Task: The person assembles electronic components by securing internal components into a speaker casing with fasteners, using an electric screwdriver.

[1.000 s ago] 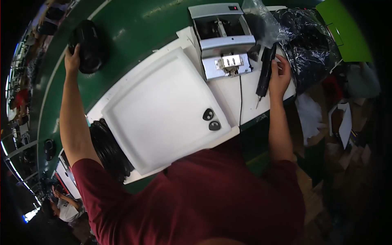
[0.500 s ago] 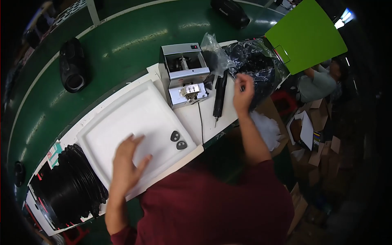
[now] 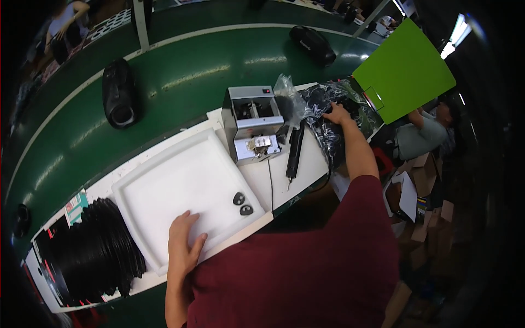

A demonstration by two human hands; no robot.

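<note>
My left hand [image 3: 184,241] is over the front edge of a shallow white tray [image 3: 164,186]. Its fingers are spread from the thumb and hold nothing. Two small dark oval pieces with holes [image 3: 239,198] lie near the tray's right side. To the right, my right hand [image 3: 338,113] touches a clear plastic bag [image 3: 326,136] with dark contents. Its thumb and fingers look apart; the fingertips are partly lost against the shiny film. Between tray and bag stand a silver machine [image 3: 256,126] and a black electric screwdriver [image 3: 296,150].
A big bundle of black cable [image 3: 95,251] sits on the bench's left end. Dark cylindrical speakers [image 3: 118,95] stand on the green conveyor beyond. At the right are a green board [image 3: 404,71], a seated person [image 3: 421,134] and cardboard boxes [image 3: 429,177].
My right hand has gone from beside the screwdriver up and right onto the plastic bag. The left hand has drawn slightly back toward the tray's front edge. The whole view has shifted down somewhat.
</note>
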